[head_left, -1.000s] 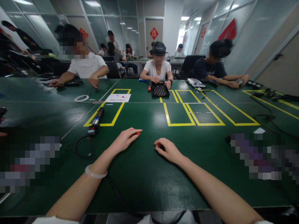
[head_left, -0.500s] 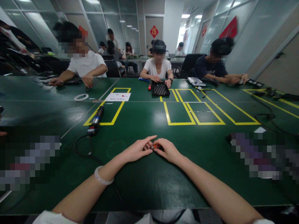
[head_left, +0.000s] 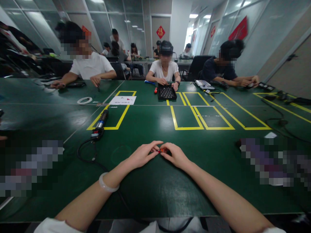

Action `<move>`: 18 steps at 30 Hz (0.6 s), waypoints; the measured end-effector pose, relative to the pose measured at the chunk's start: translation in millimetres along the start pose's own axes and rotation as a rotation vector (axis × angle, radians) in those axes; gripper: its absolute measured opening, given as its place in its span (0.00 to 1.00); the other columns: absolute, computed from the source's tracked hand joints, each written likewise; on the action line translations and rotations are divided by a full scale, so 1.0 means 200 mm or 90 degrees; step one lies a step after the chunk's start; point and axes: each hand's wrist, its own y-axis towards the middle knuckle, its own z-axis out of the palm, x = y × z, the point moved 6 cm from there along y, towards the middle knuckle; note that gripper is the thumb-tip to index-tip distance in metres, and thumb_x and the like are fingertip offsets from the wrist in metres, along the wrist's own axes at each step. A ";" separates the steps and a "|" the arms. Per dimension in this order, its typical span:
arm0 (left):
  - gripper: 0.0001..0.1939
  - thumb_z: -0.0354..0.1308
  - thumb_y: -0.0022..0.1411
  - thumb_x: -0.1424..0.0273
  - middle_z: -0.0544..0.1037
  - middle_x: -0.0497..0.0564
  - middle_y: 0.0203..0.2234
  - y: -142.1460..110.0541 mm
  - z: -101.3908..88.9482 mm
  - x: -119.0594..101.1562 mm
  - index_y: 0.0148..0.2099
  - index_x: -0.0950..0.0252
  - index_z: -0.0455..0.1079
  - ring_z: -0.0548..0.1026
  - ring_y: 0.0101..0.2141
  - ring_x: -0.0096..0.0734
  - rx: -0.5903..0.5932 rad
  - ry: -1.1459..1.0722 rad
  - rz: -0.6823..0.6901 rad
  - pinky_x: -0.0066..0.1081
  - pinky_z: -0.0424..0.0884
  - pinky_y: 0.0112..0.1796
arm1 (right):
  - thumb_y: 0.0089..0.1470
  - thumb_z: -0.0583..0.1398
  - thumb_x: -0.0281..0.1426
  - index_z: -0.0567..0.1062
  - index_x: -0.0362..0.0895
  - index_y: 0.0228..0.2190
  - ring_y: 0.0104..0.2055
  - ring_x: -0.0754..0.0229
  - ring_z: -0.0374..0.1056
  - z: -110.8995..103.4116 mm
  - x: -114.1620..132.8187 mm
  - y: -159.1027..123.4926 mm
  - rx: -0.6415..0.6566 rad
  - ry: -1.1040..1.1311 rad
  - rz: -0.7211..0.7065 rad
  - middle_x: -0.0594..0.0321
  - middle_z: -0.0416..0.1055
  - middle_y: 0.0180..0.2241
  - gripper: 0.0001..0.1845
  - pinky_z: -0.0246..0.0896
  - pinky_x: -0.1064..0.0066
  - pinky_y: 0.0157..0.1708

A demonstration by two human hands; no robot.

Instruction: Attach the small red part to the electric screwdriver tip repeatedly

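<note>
Above the near part of the green table (head_left: 167, 191), my left hand (head_left: 145, 154) and my right hand (head_left: 176, 155) meet at the fingertips. Between them is a small orange-and-red piece (head_left: 161, 151), too small and too covered to name its kind. My left thumb and fingers pinch its left end. The thumb and forefinger of my right hand close round its right end. A pale bangle (head_left: 107, 185) circles my left wrist.
An electric screwdriver (head_left: 100, 124) with a black cable lies at the left. Yellow tape outlines (head_left: 189, 128) mark the table. Across it, a person handles a black tray (head_left: 167, 92) of small parts. A white paper (head_left: 123, 100) and a white ring (head_left: 84, 100) lie farther left.
My left hand has moved right with the small orange piece and met my right hand, which now grips it too. Over the last half second the fingers have turned the piece slightly.
</note>
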 end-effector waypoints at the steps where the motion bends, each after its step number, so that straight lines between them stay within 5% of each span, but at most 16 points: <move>1: 0.22 0.47 0.66 0.66 0.77 0.50 0.42 0.00 0.00 0.00 0.62 0.58 0.56 0.75 0.42 0.30 -0.001 -0.004 0.002 0.30 0.68 0.45 | 0.56 0.59 0.27 0.70 0.44 0.37 0.35 0.61 0.66 0.00 0.00 0.00 -0.003 0.003 0.004 0.63 0.70 0.33 0.05 0.59 0.70 0.38; 6: 0.22 0.51 0.64 0.64 0.77 0.50 0.41 0.00 0.00 0.00 0.59 0.59 0.58 0.75 0.42 0.32 -0.007 0.011 0.008 0.30 0.69 0.44 | 0.61 0.56 0.32 0.71 0.43 0.34 0.33 0.62 0.66 0.01 -0.04 0.00 -0.010 0.071 0.053 0.63 0.71 0.31 0.06 0.58 0.72 0.34; 11: 0.10 0.50 0.65 0.65 0.76 0.50 0.40 0.00 0.01 0.00 0.47 0.61 0.65 0.75 0.40 0.30 -0.022 0.066 0.030 0.29 0.69 0.43 | 0.61 0.56 0.33 0.71 0.43 0.34 0.31 0.63 0.66 0.02 -0.07 0.00 -0.004 0.149 0.076 0.65 0.71 0.29 0.08 0.58 0.73 0.33; 18: 0.09 0.49 0.66 0.64 0.76 0.48 0.38 0.00 0.00 0.00 0.45 0.61 0.65 0.75 0.39 0.29 -0.034 0.073 0.024 0.28 0.69 0.41 | 0.55 0.61 0.29 0.69 0.43 0.38 0.32 0.64 0.67 0.02 -0.04 0.00 0.001 0.243 0.061 0.64 0.71 0.32 0.08 0.62 0.73 0.35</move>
